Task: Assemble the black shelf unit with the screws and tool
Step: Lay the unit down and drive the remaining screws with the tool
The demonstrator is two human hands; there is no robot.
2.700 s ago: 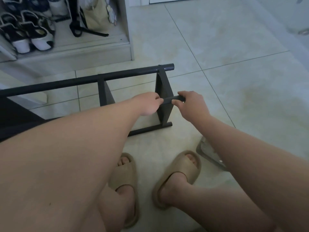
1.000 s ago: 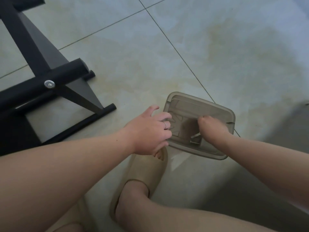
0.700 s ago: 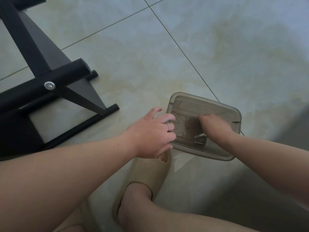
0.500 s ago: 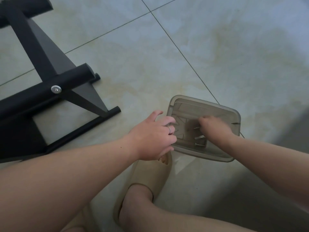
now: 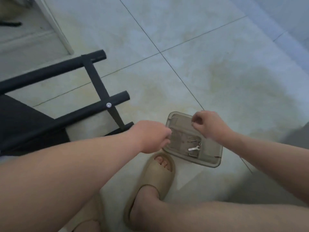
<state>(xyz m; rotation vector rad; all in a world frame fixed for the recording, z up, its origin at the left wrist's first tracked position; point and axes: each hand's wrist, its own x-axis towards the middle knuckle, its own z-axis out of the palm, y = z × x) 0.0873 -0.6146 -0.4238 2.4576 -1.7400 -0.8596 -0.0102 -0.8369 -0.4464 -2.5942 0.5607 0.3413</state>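
The black shelf unit [image 5: 50,71] lies on the tiled floor at the left, with a silver screw head [image 5: 108,105] in its cross bar. A translucent brown tray [image 5: 211,158] sits on the floor by my foot, holding a small silver wrench [image 5: 193,149] and a few screws [image 5: 194,140]. My left hand [image 5: 150,136] has its fingers curled over the tray's left rim. My right hand [image 5: 210,126] is raised above the tray's far side, its thumb and fingertips pinching a small screw that they mostly hide.
My feet in tan slides [image 5: 150,181] stand just in front of the tray. A white cabinet edge [image 5: 55,25] with a low ledge is at the top left. Bare floor tiles stretch to the right and beyond the tray.
My right hand has lifted out of the tray with its fingertips pinched together. The view has tilted up, showing more of the shelf frame. The left hand stays at the tray's rim.
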